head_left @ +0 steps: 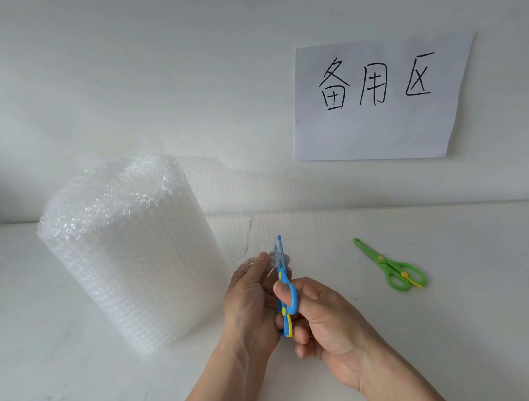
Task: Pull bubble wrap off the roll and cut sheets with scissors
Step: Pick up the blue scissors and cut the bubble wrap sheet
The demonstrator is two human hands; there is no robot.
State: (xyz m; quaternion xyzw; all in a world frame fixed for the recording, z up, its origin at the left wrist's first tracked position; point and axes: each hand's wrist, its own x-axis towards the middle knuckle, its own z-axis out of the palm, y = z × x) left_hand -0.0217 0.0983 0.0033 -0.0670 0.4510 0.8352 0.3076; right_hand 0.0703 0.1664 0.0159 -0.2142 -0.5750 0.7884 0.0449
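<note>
Left hand (249, 289) pinches the bubble wrap edge (271, 257); right hand (323, 317) grips blue scissors (283, 287), blades barely apart on it. Roll (127, 252) stands at nine o'clock. I'd keep the sheet taut, cut straight.

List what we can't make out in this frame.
Head view only:
- Clear bubble wrap sheet pulled from the upright roll: edges vanish against the white wall.
- Blue plastic scissors: blades edge-on, cut line unreadable; handles covered by the right hand.
- Left hand: fingertips behind wrap.
</note>
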